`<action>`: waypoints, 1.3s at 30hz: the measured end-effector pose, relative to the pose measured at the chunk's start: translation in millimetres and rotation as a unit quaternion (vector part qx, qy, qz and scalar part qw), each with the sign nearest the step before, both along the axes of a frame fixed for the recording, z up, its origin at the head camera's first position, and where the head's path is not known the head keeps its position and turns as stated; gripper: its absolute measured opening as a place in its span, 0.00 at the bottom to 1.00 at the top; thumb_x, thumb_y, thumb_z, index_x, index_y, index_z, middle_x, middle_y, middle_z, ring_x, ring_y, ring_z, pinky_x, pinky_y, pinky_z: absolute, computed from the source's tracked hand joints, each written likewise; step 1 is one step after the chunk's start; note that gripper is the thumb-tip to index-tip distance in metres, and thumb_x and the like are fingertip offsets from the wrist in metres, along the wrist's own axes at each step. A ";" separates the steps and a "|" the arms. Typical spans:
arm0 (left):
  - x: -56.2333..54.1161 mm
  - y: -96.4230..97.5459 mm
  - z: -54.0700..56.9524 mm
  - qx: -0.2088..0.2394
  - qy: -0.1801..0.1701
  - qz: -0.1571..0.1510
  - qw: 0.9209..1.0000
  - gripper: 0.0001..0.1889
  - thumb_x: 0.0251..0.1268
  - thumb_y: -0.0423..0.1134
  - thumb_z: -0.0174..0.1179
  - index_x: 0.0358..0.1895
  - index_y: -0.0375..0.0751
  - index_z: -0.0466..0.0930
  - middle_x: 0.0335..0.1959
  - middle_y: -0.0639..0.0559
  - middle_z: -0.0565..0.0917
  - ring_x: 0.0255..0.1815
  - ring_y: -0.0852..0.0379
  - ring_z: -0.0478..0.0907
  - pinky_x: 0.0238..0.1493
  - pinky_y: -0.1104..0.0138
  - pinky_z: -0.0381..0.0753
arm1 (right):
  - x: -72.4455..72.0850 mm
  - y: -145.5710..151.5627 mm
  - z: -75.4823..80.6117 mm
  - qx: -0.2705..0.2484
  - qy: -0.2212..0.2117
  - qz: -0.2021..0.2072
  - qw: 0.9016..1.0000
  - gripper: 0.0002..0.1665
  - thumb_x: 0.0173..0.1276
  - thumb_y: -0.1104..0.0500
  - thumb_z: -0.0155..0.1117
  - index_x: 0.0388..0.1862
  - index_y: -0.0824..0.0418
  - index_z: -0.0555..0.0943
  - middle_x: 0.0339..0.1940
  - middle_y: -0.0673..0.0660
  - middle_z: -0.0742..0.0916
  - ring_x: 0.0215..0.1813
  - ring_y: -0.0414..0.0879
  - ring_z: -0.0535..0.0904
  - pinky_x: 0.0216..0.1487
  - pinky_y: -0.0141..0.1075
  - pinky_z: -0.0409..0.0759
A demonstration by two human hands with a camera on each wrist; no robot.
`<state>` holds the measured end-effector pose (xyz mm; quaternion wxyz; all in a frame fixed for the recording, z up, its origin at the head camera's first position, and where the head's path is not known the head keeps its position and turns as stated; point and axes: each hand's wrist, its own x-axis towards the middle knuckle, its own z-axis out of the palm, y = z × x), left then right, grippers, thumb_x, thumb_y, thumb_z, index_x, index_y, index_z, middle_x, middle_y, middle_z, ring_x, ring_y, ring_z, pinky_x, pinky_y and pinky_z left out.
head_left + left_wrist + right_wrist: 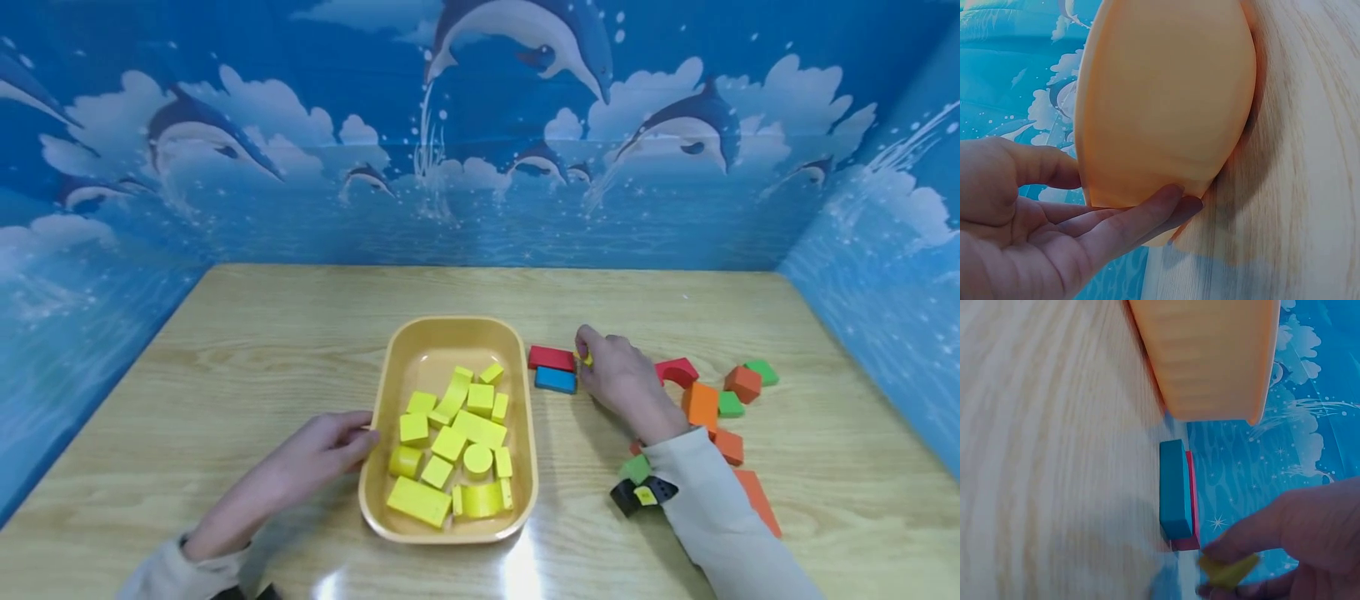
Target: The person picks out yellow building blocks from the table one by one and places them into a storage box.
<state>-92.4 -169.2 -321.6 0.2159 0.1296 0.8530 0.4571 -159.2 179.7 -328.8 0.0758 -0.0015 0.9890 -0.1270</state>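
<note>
A tan plastic tub [438, 337] holds many yellow wooden blocks [480, 429], among them cubes, cylinders, arches and bricks. My left hand [318, 454] rests against the tub's left side. In the left wrist view, the thumb touches the rim and rather straight fingers lie along the outer wall. To the right of the tub, my right hand [622, 375] pinches a small yellow block [1229, 572] between thumb and fingers; its shape is partly hidden. Just left of these fingertips lie a red brick [551, 358] and a blue brick [556, 380], side by side on the table.
Right of my right hand lie a red arch [677, 371], several orange blocks [701, 406] and green blocks [762, 372]. The right forearm passes over part of this group. Dolphin-print sheets [480, 208] stand at the back and sides of the wooden table [300, 333].
</note>
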 end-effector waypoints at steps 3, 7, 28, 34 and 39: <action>-0.1 0.1 -0.7 0.004 -0.001 -0.005 1.000 0.23 0.72 0.34 0.50 0.62 0.18 0.66 0.43 0.39 0.83 0.42 0.51 0.81 0.42 0.65 0.86 | 4.8 -3.9 4.2 -0.024 0.032 0.003 0.999 0.10 0.69 0.62 0.59 0.45 0.59 0.69 0.21 0.57 0.75 0.22 0.50 0.70 0.20 0.33 0.69; 0.2 -0.2 -1.5 0.018 -0.005 -0.007 1.000 0.24 0.72 0.34 0.50 0.63 0.16 0.64 0.49 0.33 0.82 0.47 0.47 0.82 0.44 0.65 0.86 | 14.7 -15.2 15.9 -0.091 0.117 0.034 0.988 0.10 0.70 0.60 0.59 0.47 0.59 0.69 0.16 0.54 0.74 0.17 0.47 0.68 0.17 0.32 0.69; -0.1 -1.6 -1.6 -0.012 0.052 -0.031 0.998 0.24 0.73 0.35 0.49 0.62 0.16 0.65 0.30 0.52 0.83 0.33 0.59 0.77 0.35 0.69 0.82 | 51.7 -129.6 4.7 -0.241 0.068 0.256 0.934 0.09 0.68 0.59 0.63 0.46 0.58 0.80 0.22 0.46 0.78 0.21 0.37 0.70 0.19 0.25 0.72; 1.0 -2.4 -0.1 -0.008 0.050 -0.028 0.998 0.24 0.73 0.36 0.49 0.62 0.17 0.65 0.31 0.51 0.83 0.33 0.58 0.77 0.34 0.70 0.81 | 54.1 -136.8 -3.1 -0.242 0.028 0.252 0.937 0.25 0.68 0.62 0.62 0.64 0.59 0.73 0.51 0.53 0.82 0.40 0.39 0.77 0.40 0.25 0.80; -0.2 -1.1 2.6 -0.008 0.046 -0.027 0.999 0.24 0.73 0.35 0.48 0.63 0.18 0.65 0.26 0.52 0.79 0.29 0.57 0.75 0.29 0.70 0.80 | 55.7 -137.3 -4.9 -0.186 0.016 0.225 0.956 0.36 0.69 0.58 0.61 0.74 0.59 0.62 0.66 0.59 0.76 0.63 0.50 0.73 0.65 0.40 0.73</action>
